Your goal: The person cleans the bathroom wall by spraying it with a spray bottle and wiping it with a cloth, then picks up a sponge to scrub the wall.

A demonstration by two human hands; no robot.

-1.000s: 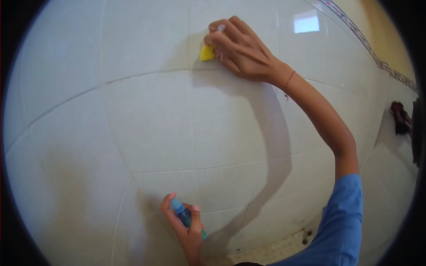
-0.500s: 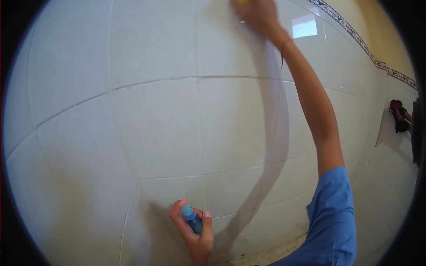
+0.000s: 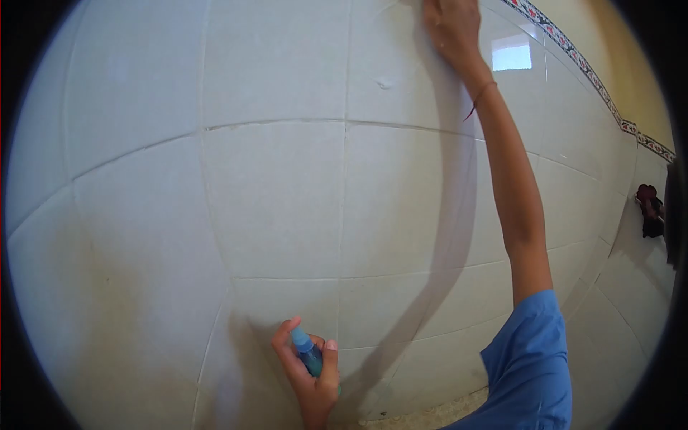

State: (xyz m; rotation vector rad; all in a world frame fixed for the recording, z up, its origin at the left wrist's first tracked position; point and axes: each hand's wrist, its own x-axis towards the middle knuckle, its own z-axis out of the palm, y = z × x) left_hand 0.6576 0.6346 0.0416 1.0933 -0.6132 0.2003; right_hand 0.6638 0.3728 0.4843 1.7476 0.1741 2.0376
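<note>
A strip of pale, mottled floor (image 3: 438, 414) shows at bottom centre, a dark speck (image 3: 383, 413) where it meets the wall (image 3: 279, 201).

I can read no lettering, label or number from where I stand: none on the bottle (image 3: 310, 357), which the fingers (image 3: 330, 364) partly cover, none on the tiles (image 3: 272, 201), the patterned border (image 3: 565, 44) or the sleeve (image 3: 530, 358).

I find my left hand (image 3: 314, 387) curled in a grip and, above it, my right arm (image 3: 509, 172) outstretched, its right hand (image 3: 455, 32) partly out of view.
</note>
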